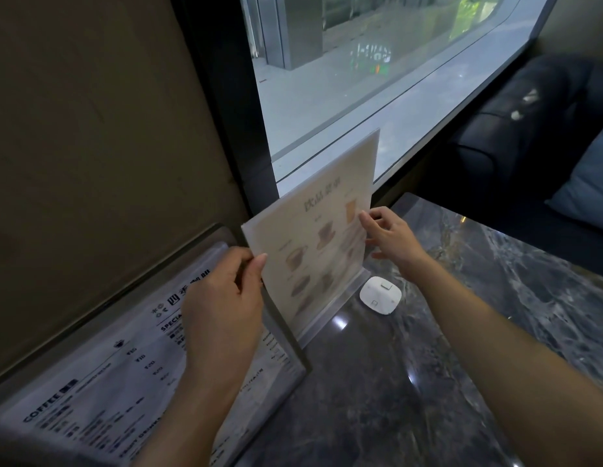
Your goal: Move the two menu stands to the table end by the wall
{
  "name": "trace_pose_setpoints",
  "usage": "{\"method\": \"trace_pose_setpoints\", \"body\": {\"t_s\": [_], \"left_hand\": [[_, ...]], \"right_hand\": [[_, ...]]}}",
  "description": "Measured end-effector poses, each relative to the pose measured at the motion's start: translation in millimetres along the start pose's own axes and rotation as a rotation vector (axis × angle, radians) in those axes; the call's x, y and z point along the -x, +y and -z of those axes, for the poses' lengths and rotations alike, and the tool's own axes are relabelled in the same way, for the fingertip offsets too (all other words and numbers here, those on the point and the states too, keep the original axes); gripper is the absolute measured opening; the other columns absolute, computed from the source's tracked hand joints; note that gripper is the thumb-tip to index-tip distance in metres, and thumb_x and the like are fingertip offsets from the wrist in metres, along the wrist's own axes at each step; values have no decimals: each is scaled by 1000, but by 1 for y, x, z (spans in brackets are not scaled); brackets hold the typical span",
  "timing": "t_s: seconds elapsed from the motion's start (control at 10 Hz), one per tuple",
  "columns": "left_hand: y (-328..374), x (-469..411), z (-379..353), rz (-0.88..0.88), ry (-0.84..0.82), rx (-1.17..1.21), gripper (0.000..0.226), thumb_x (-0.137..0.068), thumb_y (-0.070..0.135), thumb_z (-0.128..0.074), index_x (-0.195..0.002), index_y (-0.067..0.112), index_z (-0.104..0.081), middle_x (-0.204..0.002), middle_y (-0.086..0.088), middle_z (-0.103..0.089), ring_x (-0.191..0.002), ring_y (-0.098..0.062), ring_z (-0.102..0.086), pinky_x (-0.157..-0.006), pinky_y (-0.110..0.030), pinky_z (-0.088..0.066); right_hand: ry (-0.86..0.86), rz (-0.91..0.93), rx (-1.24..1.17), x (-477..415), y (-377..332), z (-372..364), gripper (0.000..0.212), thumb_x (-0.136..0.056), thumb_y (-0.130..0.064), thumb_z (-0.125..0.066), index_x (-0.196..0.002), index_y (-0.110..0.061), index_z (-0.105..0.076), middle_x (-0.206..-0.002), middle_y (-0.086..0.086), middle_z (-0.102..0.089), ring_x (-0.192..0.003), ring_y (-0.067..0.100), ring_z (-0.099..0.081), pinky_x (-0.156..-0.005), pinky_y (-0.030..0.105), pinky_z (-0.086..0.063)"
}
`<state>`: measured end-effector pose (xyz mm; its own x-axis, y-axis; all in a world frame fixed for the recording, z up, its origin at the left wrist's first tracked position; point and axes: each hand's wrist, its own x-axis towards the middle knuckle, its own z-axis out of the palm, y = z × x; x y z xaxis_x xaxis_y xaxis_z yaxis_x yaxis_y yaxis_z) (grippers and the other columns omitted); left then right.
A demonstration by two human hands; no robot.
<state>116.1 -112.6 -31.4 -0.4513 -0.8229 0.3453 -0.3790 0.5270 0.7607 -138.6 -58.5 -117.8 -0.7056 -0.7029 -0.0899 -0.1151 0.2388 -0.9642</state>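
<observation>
Lower left: coffee menu stand (131, 358) leaning by wall (91, 163). Left hand (222, 298) pinches left edge of drinks menu stand (313, 244), centre frame, base on table (462, 332). Right hand (391, 234) open, fingertips on right edge. White call button (377, 294) just beside base; sliding could knock it. Count: two stands, one button

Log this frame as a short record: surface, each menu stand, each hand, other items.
surface: dark marble table
drinks menu stand: upright, base on the table, near the window
coffee menu stand: against the wall, at the table's left edge
left hand: pinching the drinks menu stand's left edge
right hand: fingers at its right edge, loosely open
other: white square gadget beside the stand's base
</observation>
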Motion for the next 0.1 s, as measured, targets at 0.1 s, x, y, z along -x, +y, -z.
{"method": "trace_pose_setpoints", "body": {"t_s": [0.1], "left_hand": [[2,0,1,-18,12,-33,15,-88,33,-52,-85,22,-61,-72,4,-69,-65,-14,-66,-56,-43,-56]], "right_hand": [[5,19,9,2,-2,0,17,-84,-54,-49,-85,-38,-56,-87,-8,-66,-81,10,-65,-57,22,-44]]}}
